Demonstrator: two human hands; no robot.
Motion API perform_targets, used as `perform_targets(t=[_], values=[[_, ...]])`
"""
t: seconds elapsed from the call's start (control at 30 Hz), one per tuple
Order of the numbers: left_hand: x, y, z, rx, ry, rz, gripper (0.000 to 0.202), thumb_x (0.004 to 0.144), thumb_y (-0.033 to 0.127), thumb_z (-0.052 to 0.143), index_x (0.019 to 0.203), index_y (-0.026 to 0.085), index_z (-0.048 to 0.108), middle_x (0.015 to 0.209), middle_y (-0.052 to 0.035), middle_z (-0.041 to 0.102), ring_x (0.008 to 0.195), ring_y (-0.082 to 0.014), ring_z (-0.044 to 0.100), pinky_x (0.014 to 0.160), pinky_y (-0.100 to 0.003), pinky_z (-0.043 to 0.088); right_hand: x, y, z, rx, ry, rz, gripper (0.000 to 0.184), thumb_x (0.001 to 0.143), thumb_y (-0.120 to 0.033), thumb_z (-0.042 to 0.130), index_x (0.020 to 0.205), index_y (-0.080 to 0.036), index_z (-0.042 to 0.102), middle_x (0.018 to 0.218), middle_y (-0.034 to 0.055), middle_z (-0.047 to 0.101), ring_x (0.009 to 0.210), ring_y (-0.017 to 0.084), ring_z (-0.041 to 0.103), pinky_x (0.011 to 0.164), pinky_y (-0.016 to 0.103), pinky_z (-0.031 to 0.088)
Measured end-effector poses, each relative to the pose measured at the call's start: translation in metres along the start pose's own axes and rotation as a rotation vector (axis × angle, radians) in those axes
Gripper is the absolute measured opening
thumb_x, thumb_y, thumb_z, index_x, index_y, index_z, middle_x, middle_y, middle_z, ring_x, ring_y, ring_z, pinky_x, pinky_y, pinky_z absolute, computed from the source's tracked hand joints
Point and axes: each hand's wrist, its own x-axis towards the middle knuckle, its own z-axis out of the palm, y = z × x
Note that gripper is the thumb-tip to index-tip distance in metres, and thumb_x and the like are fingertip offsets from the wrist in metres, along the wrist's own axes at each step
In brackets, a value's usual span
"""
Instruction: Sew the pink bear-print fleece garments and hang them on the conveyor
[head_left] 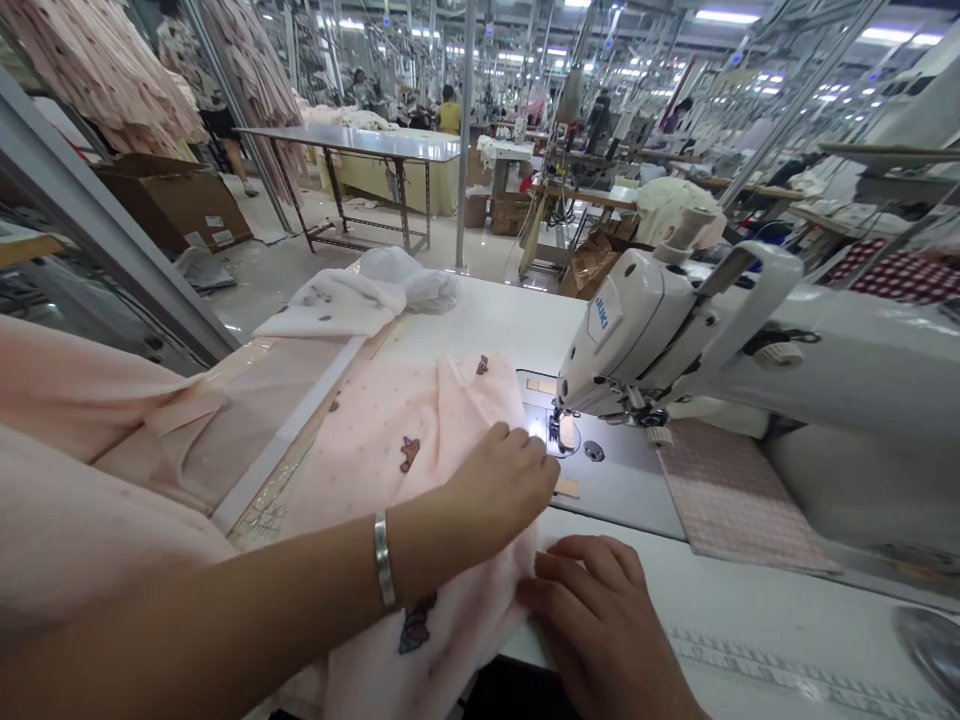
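A pale pink printed fabric [390, 440] lies on the white sewing table [750, 610], its edge close to the needle of a white sewing machine [675, 330]. My left hand [495, 490], with a silver bangle on the wrist, pinches the fabric's edge just left of the presser foot [556, 428]. My right hand [600, 610] rests lower on the table at the fabric's near edge, its fingers curled onto the cloth. The fingertips of both hands are partly hidden by cloth.
More pink cloth [112, 420] is heaped at the left, and a folded white piece [360, 295] lies at the table's far end. A checked cloth [735, 490] sits under the machine arm. Behind are a metal table [352, 145], cardboard boxes, hanging garments and other workers.
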Motion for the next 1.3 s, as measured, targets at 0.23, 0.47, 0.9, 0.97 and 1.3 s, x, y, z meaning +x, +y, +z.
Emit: perform_targets(t=[0.23,0.47,0.9,0.97,1.3], values=[[-0.034,-0.003,0.014,-0.146,0.085,-0.019,0.041,0.095,0.039,0.036,0.129,0.017,0.040,0.135,-0.0072,0.042,0.125,-0.0222,0.033,0.104,-0.045,0.019,0.011,0.014,-0.008,-0.039,-0.023,-0.037,0.017,0.085,-0.014,0.047,0.081,-0.023,0.061,0.081,-0.0040,0.066,0.080,0.016,0.052,0.078,0.035,0.028],[0.003,-0.029,0.022,-0.196,0.104,0.035,0.048,0.093,0.050,0.034,0.129,0.020,0.041,0.137,-0.0054,0.041,0.126,-0.0218,0.034,0.103,-0.046,0.021,0.032,0.040,-0.020,-0.159,-0.027,-0.076,0.023,0.085,-0.011,0.043,0.078,-0.023,0.060,0.074,-0.0029,0.066,0.080,0.016,0.053,0.079,0.035,0.027],[0.013,-0.035,0.026,-0.195,0.154,0.088,0.044,0.093,0.048,0.038,0.126,0.019,0.043,0.133,-0.0098,0.044,0.121,-0.0232,0.038,0.103,-0.045,0.018,0.025,0.053,-0.016,-0.123,0.002,-0.028,0.024,0.091,-0.019,0.041,0.081,-0.023,0.062,0.081,-0.0022,0.068,0.080,0.017,0.051,0.080,0.036,0.027],[0.013,-0.037,0.024,-0.202,0.177,0.110,0.039,0.093,0.043,0.039,0.124,0.020,0.046,0.130,-0.0106,0.046,0.119,-0.0239,0.040,0.103,-0.046,0.019,0.024,0.053,-0.018,-0.137,-0.004,-0.038,0.022,0.090,-0.019,0.042,0.081,-0.023,0.063,0.082,-0.0008,0.066,0.079,0.017,0.049,0.079,0.036,0.028],[0.017,-0.046,0.028,-0.313,0.248,0.306,0.019,0.091,0.031,0.048,0.097,0.019,0.061,0.105,-0.0048,0.060,0.096,-0.0179,0.054,0.097,-0.040,0.030,0.026,0.054,-0.022,-0.216,-0.093,-0.111,0.021,0.086,-0.013,0.044,0.087,-0.017,0.064,0.072,0.0033,0.057,0.069,0.016,0.045,0.074,0.036,0.032]])
